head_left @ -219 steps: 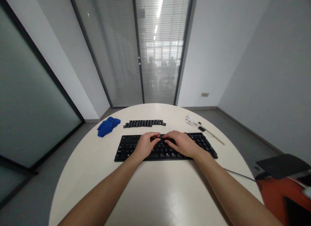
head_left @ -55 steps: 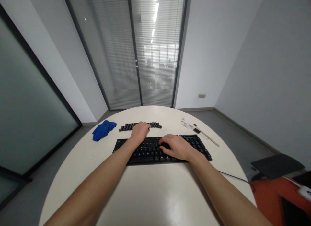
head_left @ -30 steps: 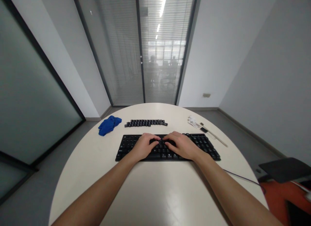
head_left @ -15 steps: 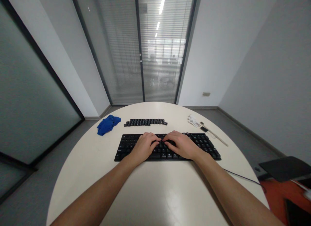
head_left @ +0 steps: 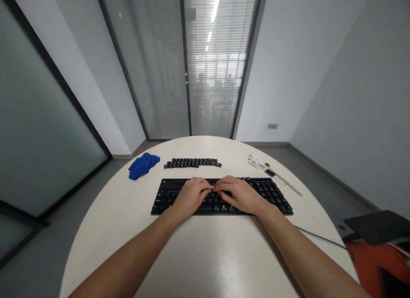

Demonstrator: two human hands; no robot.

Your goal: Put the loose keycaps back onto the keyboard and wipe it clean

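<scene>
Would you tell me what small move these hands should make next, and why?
I would probably ease the left hand back slightly: its fingertips appear to meet those of the right hand over the middle of the black keyboard, hiding what lies beneath, and the loose keycaps beyond suggest a key position there may need checking.

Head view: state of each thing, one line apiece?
Keyboard: flat, partly covered
Keycaps: loose, lined up in rows
Blue cloth: crumpled
White item: crumpled
Wooden stick: lying down
Cable: uncoiled
Left hand: curled, grip unclear
Right hand: curled, grip unclear
</scene>
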